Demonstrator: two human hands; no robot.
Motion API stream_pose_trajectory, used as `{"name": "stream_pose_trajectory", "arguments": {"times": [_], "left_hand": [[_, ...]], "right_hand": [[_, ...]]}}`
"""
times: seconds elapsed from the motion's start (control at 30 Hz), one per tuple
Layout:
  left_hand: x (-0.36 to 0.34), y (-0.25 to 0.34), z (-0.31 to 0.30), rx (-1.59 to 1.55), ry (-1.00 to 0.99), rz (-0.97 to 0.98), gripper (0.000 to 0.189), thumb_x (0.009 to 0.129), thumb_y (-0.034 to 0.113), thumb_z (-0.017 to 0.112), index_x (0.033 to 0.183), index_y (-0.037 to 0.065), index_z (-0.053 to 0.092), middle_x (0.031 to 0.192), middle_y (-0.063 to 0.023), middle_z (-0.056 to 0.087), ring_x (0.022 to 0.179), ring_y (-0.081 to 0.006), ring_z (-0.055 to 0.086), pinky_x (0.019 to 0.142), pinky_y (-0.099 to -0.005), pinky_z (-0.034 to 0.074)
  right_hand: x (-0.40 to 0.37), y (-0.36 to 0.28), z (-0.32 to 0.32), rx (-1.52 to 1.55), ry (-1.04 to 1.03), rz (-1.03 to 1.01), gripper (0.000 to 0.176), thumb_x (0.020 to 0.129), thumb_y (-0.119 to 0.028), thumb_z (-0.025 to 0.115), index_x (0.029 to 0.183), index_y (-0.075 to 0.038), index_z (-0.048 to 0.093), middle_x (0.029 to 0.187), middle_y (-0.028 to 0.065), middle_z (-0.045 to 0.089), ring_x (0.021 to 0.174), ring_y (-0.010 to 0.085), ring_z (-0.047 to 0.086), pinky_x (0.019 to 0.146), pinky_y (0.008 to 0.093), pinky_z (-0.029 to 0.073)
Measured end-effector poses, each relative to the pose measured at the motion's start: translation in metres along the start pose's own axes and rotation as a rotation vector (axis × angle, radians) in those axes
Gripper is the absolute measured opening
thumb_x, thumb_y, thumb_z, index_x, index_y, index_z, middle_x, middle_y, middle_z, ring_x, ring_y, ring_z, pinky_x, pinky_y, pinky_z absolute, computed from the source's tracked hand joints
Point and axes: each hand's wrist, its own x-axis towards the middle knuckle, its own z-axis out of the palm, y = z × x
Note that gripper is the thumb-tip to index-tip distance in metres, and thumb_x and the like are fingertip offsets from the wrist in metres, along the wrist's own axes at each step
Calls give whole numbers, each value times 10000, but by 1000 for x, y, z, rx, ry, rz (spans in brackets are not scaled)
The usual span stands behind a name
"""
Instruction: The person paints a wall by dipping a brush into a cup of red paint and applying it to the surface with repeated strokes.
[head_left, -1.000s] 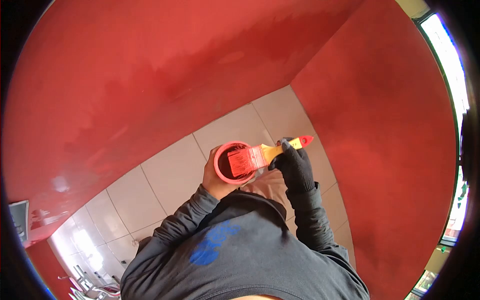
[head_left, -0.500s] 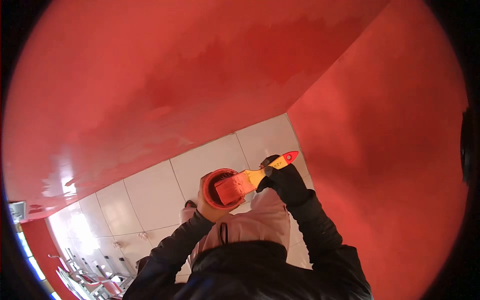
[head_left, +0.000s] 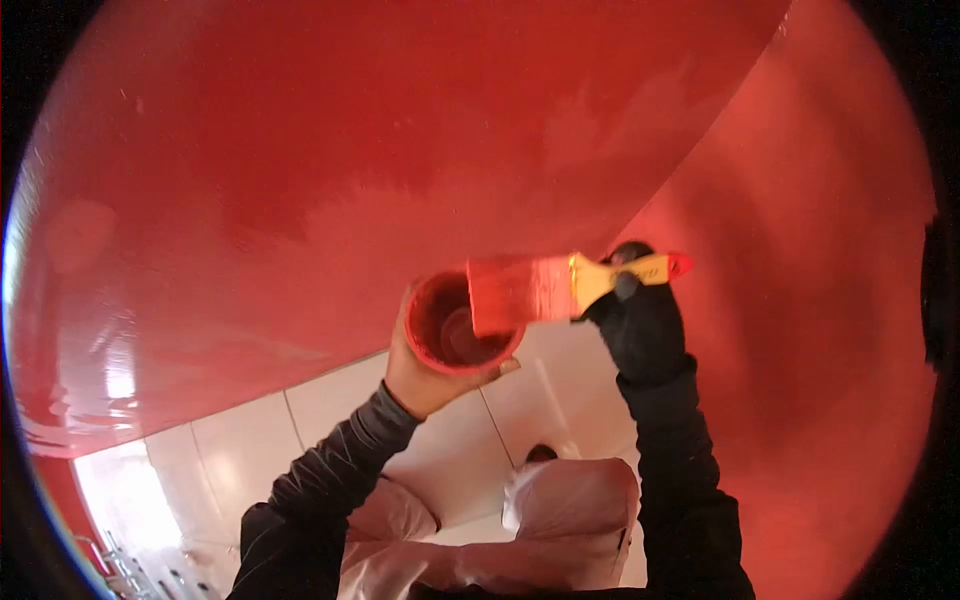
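Observation:
My left hand (head_left: 425,385) is wrapped round a paint pot (head_left: 416,340), with its mouth towards me and red paint coating the inside. In my right hand (head_left: 645,330), which wears a black glove, is a wide paintbrush (head_left: 535,290) with a yellow handle tipped in red. The brush lies nearly level, its red-coated bristles over the right side of the pot's mouth. Ahead of both hands rises a red wall (head_left: 250,250) with a darker, glossy patch (head_left: 300,110) across its upper part.
A second red wall (head_left: 810,330) stands close on my right and meets the first at a corner. Pale floor tiles (head_left: 345,405) run along the wall's foot, under my legs (head_left: 575,500). Metal-framed objects (head_left: 150,570) stand at the lower left, partly cut off.
Both hands have risen towards the wall. The paintbrush has come up out of the pot, moved right and turned nearly level. The view has shifted, showing more wall.

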Motion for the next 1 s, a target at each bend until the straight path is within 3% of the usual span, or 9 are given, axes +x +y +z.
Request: {"name": "stream_pose_trajectory", "arguments": {"times": [0.27,0.37,0.47,0.63,0.7,0.77,0.87,0.9,1.0], "left_hand": [[56,8,-7,33,-18,312,692,587,134,846,1140,27,443,1079,-88,572,1014,-171,554,861,-338,476],[63,-28,-17,25,7,276,686,592,139,841,1139,31,441,1083,-84,569,1019,-176,553,863,-339,475],[59,-59,-35,80,-63,264,725,569,177,857,1145,49,436,1101,-73,560,1026,-174,549,872,-341,470],[54,-147,-31,236,-220,265,777,525,255,881,1140,71,443,1111,-78,562,1046,-184,545,880,-346,464],[47,-182,-24,237,-211,244,781,528,295,875,1141,73,445,1116,-86,563,1048,-192,549,882,-346,464],[30,-212,-17,414,-228,68,858,511,313,882,1184,66,410,1147,-91,541,1074,-201,531,903,-351,456],[-1,-267,-6,446,-236,14,859,510,334,880,1178,64,410,1139,-95,545,1063,-202,537,885,-343,461],[-11,-270,-5,442,-229,16,859,510,334,880,1178,64,410,1139,-95,545,1063,-202,537,885,-343,461],[-45,-265,-15,246,-259,-43,828,533,273,877,1186,77,407,1152,-82,534,1078,-195,526,892,-342,454]], "right_hand": [[87,-39,4,-123,-79,-607,230,898,-133,530,1097,-39,461,991,98,544,900,221,596,778,383,540],[130,-37,-8,-122,-108,-588,220,917,-158,511,1111,-63,471,1039,106,550,972,220,570,862,385,497],[156,-32,-1,-10,-144,-558,201,898,-122,527,1062,-12,493,984,134,569,877,231,608,778,366,548],[174,-12,-18,-134,-99,-565,218,903,-150,531,1065,-13,484,1019,122,556,933,222,586,847,368,513],[172,-21,-24,-243,-73,-704,223,895,-138,540,1066,-8,482,1004,119,557,932,223,588,846,368,514],[160,-22,-23,-184,-3,-757,195,888,-108,538,1044,2,496,995,116,553,918,221,590,819,367,527],[149,-1,-5,-358,170,-1140,133,851,-34,553,975,12,545,925,94,566,876,193,587,767,330,536],[150,15,2,-626,309,-1331,104,834,-3,568,938,4,568,904,72,585,869,175,587,759,311,514],[139,65,34,-988,136,-1467,110,795,2,613,899,-24,589,884,76,605,836,184,598,740,307,483]]}}
